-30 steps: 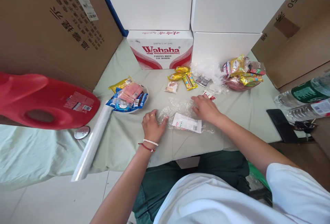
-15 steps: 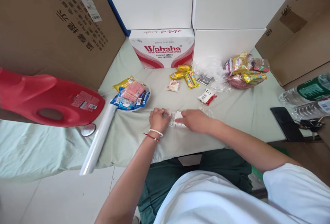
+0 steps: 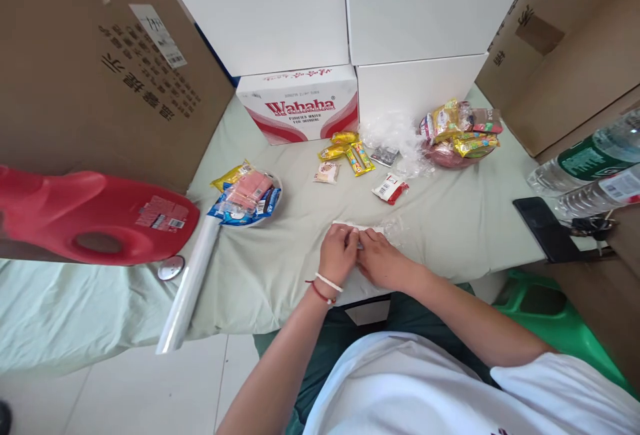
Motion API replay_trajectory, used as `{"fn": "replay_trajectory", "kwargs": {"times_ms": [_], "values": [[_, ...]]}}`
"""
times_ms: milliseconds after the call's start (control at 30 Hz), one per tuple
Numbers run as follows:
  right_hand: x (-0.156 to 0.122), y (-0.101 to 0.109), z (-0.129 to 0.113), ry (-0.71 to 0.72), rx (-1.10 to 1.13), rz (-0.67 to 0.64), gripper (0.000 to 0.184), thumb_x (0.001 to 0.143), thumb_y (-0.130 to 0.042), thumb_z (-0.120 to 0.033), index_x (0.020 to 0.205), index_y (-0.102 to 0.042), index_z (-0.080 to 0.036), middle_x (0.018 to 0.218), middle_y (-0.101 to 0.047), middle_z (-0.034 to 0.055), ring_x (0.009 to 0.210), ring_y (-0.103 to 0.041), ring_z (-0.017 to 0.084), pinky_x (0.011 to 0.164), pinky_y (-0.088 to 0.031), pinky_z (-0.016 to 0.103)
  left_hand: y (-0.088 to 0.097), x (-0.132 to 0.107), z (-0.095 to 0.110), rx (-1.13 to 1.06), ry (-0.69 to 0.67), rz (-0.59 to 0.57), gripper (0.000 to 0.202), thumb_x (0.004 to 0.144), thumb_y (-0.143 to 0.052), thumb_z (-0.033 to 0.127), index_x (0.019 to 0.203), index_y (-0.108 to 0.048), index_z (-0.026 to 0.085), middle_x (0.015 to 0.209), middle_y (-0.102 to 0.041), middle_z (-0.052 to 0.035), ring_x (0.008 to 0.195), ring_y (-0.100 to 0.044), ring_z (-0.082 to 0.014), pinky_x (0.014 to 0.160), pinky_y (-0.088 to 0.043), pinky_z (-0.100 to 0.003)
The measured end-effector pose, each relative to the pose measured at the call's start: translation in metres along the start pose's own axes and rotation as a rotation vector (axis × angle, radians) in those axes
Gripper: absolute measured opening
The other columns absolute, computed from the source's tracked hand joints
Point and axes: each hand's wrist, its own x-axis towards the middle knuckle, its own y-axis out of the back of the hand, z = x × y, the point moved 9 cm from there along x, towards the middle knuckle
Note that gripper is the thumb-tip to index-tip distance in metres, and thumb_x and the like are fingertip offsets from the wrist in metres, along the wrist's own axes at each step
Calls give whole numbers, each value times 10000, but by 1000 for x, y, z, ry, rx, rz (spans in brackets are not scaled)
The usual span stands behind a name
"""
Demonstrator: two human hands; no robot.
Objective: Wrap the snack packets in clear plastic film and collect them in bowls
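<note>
Near the table's front edge my left hand (image 3: pixel 339 252) and my right hand (image 3: pixel 381 259) meet, fingertips side by side. Both have their fingers bent and pressed together on a small white packet (image 3: pixel 345 224) in clear plastic. Most of it is hidden under the fingers; only a white strip shows beyond them. Crumpled clear film (image 3: pixel 399 231) lies just past my right hand. Farther back are a white-and-red snack packet (image 3: pixel 391 188), a small pale packet (image 3: pixel 327 173) and several yellow-wrapped snacks (image 3: pixel 359 159).
A bowl of snacks (image 3: pixel 277 207) stands left, beside a roll of clear film (image 3: pixel 190 288) and a red jug (image 3: pixel 150 221). At the back are a Wahaba-style water carton (image 3: pixel 300 129), crumpled clear bags (image 3: pixel 395 135) and a heaped snack bowl (image 3: pixel 457 156). A phone (image 3: pixel 540 228) and bottles (image 3: pixel 590 155) lie right.
My two hands have come together over the white packet, the left moving right and the right closing in beside it. The camera view has shifted slightly.
</note>
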Motion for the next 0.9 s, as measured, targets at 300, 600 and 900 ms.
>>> {"fn": "replay_trajectory", "kwargs": {"times_ms": [300, 600, 900], "values": [[-36, 40, 113, -590, 52, 290, 324, 899, -704, -336, 1175, -706, -166, 1338, -622, 190, 1227, -523, 375, 987, -486, 490, -40, -45, 21, 596, -199, -19, 519, 999, -435, 238, 1498, -523, 125, 1493, -587, -178, 1350, -533, -316, 1050, -444, -466], [-39, 45, 89, -584, 313, 266, 113, 979, -558, -311, 932, -596, -216, 844, -692, 19, 761, -646, 192, 697, -460, 284, -42, -47, 20, 611, -232, 1, 519, 1006, -405, 180, 1506, -526, 113, 1502, -590, -171, 1355, -543, -302, 1073, -416, -468], [85, 22, 13, -339, -61, -15, 203, 1001, -552, -229, 1147, -656, -135, 1114, -709, 151, 974, -667, 249, 817, -495, 338, -31, -51, 17, 469, -369, -11, 296, 902, -555, 139, 1109, -763, 109, 1156, -747, -209, 1180, -644, -359, 1024, -497, -523]]}}
